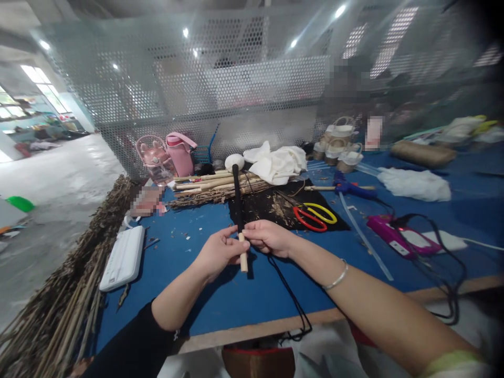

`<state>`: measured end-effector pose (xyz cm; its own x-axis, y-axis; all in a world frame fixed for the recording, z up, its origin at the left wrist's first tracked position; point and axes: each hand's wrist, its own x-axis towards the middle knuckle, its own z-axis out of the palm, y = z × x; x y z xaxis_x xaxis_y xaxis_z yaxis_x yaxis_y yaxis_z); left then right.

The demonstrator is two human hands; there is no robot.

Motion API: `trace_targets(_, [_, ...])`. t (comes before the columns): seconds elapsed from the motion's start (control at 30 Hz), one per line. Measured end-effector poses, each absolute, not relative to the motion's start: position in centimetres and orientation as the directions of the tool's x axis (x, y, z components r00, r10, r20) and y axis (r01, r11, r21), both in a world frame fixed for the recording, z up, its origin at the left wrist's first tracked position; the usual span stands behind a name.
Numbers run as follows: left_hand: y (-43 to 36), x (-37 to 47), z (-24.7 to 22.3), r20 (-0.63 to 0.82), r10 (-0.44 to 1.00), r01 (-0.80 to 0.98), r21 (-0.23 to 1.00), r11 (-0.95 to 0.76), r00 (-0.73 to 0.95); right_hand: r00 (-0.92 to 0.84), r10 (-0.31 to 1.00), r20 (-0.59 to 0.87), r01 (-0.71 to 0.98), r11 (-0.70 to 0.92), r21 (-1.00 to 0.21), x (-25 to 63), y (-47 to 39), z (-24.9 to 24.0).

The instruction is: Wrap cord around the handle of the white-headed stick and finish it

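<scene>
A wooden stick (243, 257) with a black wrapping (238, 202) along its upper part and a white round head (234, 162) points away from me over the blue table. My left hand (222, 251) grips the stick near its bare lower end, thumb on top. Against the wrapping's lower edge, my right hand (268, 237) has its fingers pinched together, with black cord (289, 291) trailing from beneath it over the table's front edge. Beyond my right hand, scissors (315, 216) with red and yellow handles lie on a black cloth (260, 210).
The blue table (165, 283) also holds a white power bank (124, 257), a pink bottle (180, 157), white cloth (277, 163), a blue glue gun (352, 188) and a purple device (397, 236). Dried stalks (79, 294) stand along the left edge. Behind rises a perforated metal screen (205, 89).
</scene>
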<state>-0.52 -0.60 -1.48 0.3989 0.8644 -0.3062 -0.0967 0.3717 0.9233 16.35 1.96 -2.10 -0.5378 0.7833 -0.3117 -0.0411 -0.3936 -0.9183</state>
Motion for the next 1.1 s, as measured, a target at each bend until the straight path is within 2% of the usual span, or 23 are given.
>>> trace_targets(0.17, [-0.89, -0.31, -0.65, -0.336, 0.837, -0.136, 0.893, 0.429, 0.431, -0.581, 0.74, -0.338, -0.05, -0.447, -0.893, 16.68, 2.07, -2.09])
trace_targets(0.3, [-1.17, -0.06, -0.59, -0.302, 0.819, -0.136, 0.9, 0.413, 0.487, -0.556, 0.766, -0.322, -0.022, -0.4, -0.916, 16.47, 1.9, -2.1])
trace_targets(0.47, [-1.17, 0.01, -1.22, -0.285, 0.889, -0.027, 0.949, 0.315, 0.358, -0.499, 0.825, -0.263, 0.013, -0.297, -0.955, 16.14, 1.83, -2.25])
trace_targets(0.57, [-1.05, 0.02, -1.5, -0.299, 0.897, -0.002, 0.949, 0.317, 0.326, -0.483, 0.832, -0.272, 0.054, -0.282, -0.958, 16.2, 1.89, -2.29])
trace_targets(0.7, [-1.01, 0.0, -1.37, -0.336, 0.87, -0.085, 0.917, 0.39, 0.362, -0.529, 0.798, -0.288, 0.04, -0.316, -0.948, 16.54, 2.03, -2.2])
trace_targets(0.87, [-1.1, -0.11, -1.04, -0.288, 0.821, -0.154, 0.9, 0.408, 0.492, -0.561, 0.771, -0.302, 0.025, -0.349, -0.937, 16.6, 2.08, -2.19])
trace_targets(1.1, [-1.17, -0.07, -0.71, -0.288, 0.815, -0.159, 0.896, 0.415, 0.503, -0.547, 0.782, -0.299, 0.017, -0.346, -0.938, 16.99, 2.13, -2.11])
